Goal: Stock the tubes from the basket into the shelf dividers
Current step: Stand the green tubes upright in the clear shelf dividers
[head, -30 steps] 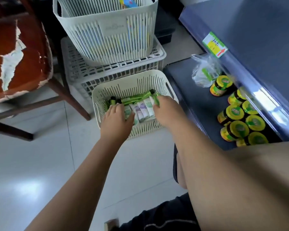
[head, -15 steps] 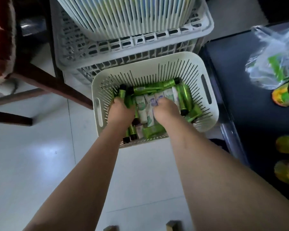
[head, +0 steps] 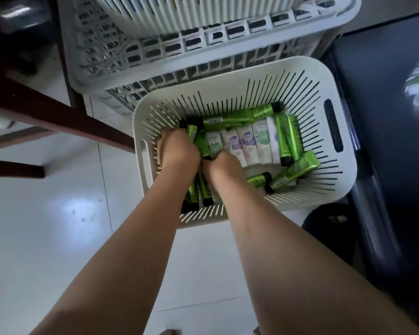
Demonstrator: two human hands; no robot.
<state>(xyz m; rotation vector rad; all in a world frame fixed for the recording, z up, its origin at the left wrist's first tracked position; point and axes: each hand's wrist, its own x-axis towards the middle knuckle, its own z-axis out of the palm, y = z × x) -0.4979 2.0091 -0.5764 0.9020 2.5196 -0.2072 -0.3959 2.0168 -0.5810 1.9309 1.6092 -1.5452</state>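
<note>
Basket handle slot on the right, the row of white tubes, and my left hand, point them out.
Basket handle slot point(head: 333, 125), head view, middle of opening.
White tubes point(head: 248, 143), head view, purple-labelled tube's body.
Left hand point(head: 178, 151), head view, back of hand.

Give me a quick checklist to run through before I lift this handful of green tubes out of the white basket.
1. Left hand closed on the bunch of glossy green tubes: ok.
2. Right hand gripping a tube: cannot tell, its fingers are hidden.
3. White slotted plastic basket flat on the floor: ok.
4. Way up out of the basket free of obstacles: ok, nothing hangs over it.
5. Row of white tubes clear of the grip: cannot tell, the right hand touches their near end.
6. Shelf dividers ready: cannot tell, only the dark shelf edge shows.
</note>
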